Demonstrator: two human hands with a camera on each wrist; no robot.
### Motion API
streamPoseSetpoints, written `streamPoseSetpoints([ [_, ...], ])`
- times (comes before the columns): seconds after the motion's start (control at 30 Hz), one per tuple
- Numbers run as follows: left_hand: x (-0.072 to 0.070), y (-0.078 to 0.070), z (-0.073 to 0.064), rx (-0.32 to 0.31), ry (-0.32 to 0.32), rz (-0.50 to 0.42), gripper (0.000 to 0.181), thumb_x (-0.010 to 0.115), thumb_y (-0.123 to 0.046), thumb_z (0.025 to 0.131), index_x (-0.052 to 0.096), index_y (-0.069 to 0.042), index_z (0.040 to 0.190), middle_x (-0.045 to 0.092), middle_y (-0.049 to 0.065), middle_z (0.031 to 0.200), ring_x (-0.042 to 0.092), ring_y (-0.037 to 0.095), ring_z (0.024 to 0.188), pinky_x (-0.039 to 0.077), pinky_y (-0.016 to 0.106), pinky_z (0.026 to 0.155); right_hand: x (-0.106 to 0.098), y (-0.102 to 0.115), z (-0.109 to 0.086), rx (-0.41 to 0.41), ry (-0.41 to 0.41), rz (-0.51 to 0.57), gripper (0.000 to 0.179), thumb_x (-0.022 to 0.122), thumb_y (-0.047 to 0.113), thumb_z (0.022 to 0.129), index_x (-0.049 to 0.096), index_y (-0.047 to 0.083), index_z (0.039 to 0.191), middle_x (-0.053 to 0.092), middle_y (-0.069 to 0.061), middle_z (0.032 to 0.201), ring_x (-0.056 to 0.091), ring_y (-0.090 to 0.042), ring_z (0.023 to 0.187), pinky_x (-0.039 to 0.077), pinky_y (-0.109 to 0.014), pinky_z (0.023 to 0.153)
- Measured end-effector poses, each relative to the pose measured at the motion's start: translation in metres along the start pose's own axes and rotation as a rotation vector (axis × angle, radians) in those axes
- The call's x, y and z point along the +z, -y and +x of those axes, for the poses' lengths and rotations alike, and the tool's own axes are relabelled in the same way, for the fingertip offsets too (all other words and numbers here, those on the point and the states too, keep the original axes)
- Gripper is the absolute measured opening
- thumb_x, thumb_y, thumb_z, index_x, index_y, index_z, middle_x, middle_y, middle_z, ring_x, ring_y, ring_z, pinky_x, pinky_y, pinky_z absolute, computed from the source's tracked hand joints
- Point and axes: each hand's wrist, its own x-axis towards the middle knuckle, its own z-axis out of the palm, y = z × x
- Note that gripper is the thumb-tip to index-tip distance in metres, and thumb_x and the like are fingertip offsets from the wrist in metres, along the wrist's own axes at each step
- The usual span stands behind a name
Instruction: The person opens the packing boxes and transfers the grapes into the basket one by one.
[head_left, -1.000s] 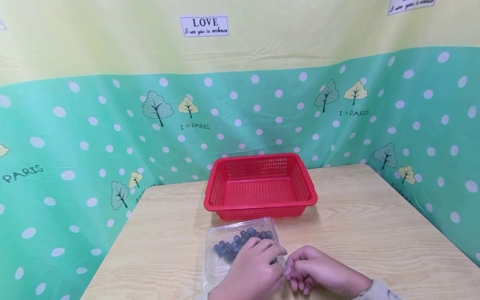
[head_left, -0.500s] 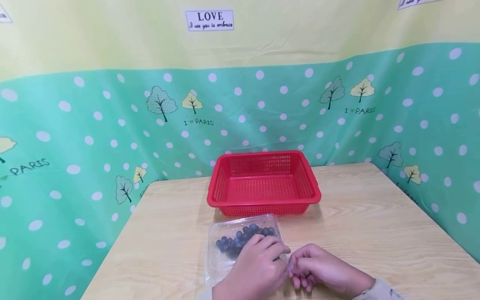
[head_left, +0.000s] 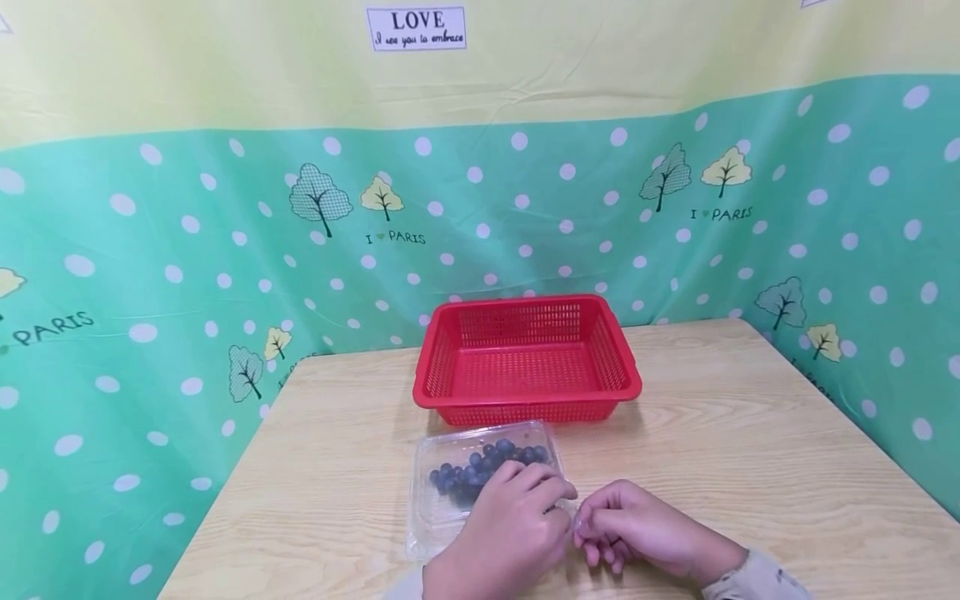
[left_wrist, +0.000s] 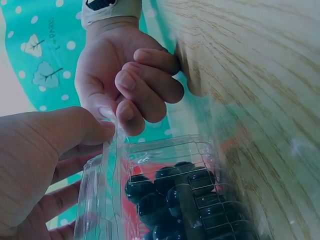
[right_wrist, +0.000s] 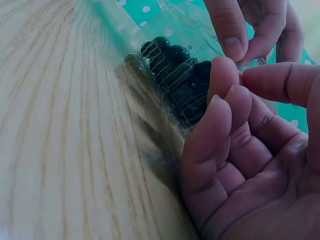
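A clear plastic clamshell box with dark grapes inside lies on the table, its lid down over them. My left hand reaches over the box's right side and pinches its rim; in the left wrist view the thumb is on one side of the clear edge and the fingers on the other. My right hand meets it at the right edge, thumb and index finger pinching the plastic rim there. Its other fingers are curled toward the palm. The pinched edge is mostly hidden in the head view.
A red perforated plastic basket stands just behind the box, with nothing seen in it. The wooden table extends to both sides. A patterned green and yellow cloth hangs behind and along the sides.
The head view has shifted slightly. Both hands keep their place at the box's right edge, with only small finger movements. The box, grapes and basket stay where they were.
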Motion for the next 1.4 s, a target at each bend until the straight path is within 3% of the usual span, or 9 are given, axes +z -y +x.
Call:
streamPoseSetpoints([
  [0.33, 0.001, 0.0, -0.001, 0.007, -0.017, 0.006, 0.008, 0.077, -0.027, 0.083, 0.076, -0.026, 0.075, 0.072, -0.015, 0.104, 0.065, 0.007, 0.107, 0.047, 0.025, 0.084, 0.0, 0.001, -0.001, 0.008, 0.004, 0.006, 0.028, 0.05, 0.0, 0.094, 0.057, -0.025, 0.103, 0.07, -0.002, 0.08, 0.061, -0.007, 0.066, 0.05, -0.018, 0.055],
  [0.6, 0.005, 0.003, -0.003, 0.038, -0.092, 0.017, 0.007, 0.078, -0.027, 0.079, 0.074, -0.028, 0.073, 0.072, -0.014, 0.101, 0.065, 0.007, 0.104, 0.046, 0.024, 0.082, 0.001, 0.0, -0.001, 0.034, -0.013, 0.014, 0.03, 0.051, 0.001, 0.093, 0.055, -0.027, 0.102, 0.069, -0.003, 0.079, 0.06, -0.007, 0.066, 0.051, -0.019, 0.054],
  [0.9, 0.007, 0.004, -0.003, 0.033, -0.135, 0.012, 0.015, 0.078, -0.023, 0.078, 0.069, -0.026, 0.066, 0.072, -0.009, 0.106, 0.067, 0.009, 0.103, 0.048, 0.024, 0.079, 0.0, -0.003, -0.001, 0.036, 0.001, 0.023, 0.029, 0.049, 0.001, 0.094, 0.055, -0.026, 0.102, 0.068, -0.004, 0.079, 0.06, -0.008, 0.065, 0.052, -0.02, 0.055],
  [1.03, 0.005, 0.004, -0.004, 0.023, -0.146, -0.001, 0.02, 0.076, -0.022, 0.08, 0.065, -0.024, 0.064, 0.072, -0.007, 0.108, 0.067, 0.01, 0.104, 0.049, 0.025, 0.078, 0.0, -0.004, 0.0, 0.025, 0.013, 0.035, 0.029, 0.049, 0.001, 0.095, 0.056, -0.026, 0.103, 0.068, -0.004, 0.079, 0.06, -0.008, 0.065, 0.053, -0.021, 0.056],
  [1.23, -0.002, 0.005, -0.008, 0.007, -0.137, -0.004, 0.016, 0.062, -0.013, 0.081, 0.066, -0.019, 0.066, 0.072, -0.005, 0.108, 0.067, 0.011, 0.103, 0.05, 0.028, 0.077, -0.001, -0.004, -0.001, 0.037, 0.005, 0.041, 0.029, 0.049, 0.0, 0.093, 0.056, -0.027, 0.102, 0.067, -0.004, 0.078, 0.06, -0.008, 0.064, 0.054, -0.021, 0.057],
  [1.4, -0.009, 0.008, -0.014, -0.002, -0.125, 0.029, 0.008, 0.066, -0.017, 0.076, 0.066, -0.02, 0.068, 0.072, -0.005, 0.11, 0.067, 0.012, 0.103, 0.051, 0.029, 0.078, 0.0, -0.003, 0.0, 0.037, 0.005, 0.047, 0.03, 0.049, 0.0, 0.092, 0.055, -0.028, 0.101, 0.068, -0.003, 0.077, 0.06, -0.007, 0.063, 0.054, -0.021, 0.057],
])
